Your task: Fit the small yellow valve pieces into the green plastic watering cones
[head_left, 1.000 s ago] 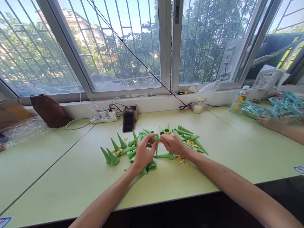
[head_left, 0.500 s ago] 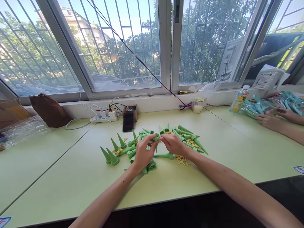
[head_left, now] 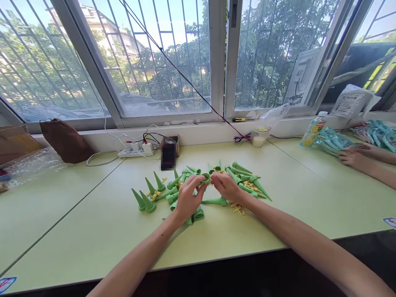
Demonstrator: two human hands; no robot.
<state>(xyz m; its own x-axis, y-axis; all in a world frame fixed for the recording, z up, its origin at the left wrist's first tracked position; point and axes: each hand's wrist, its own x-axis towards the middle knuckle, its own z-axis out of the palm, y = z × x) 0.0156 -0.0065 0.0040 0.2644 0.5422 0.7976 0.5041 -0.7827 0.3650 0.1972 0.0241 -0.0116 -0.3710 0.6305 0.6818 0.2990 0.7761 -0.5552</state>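
Pinches a round-rimmed green plastic piece (head_left: 206,178) in the left hand (head_left: 188,196) between thumb and fingers, curls the right hand (head_left: 228,186) just beside that piece, any hold impossible to tell, with pointed green plastic cones (head_left: 148,203) and small yellow pieces (head_left: 237,207) around it on the pale-green worktop (head_left: 93,243).

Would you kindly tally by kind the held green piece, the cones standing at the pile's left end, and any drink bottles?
Green piece in left hand: 1
Green cones standing, left end: 4
Drink bottle: 1
Total: 6

Free tabletop (head_left: 77,239) left of green cones (head_left: 149,205)
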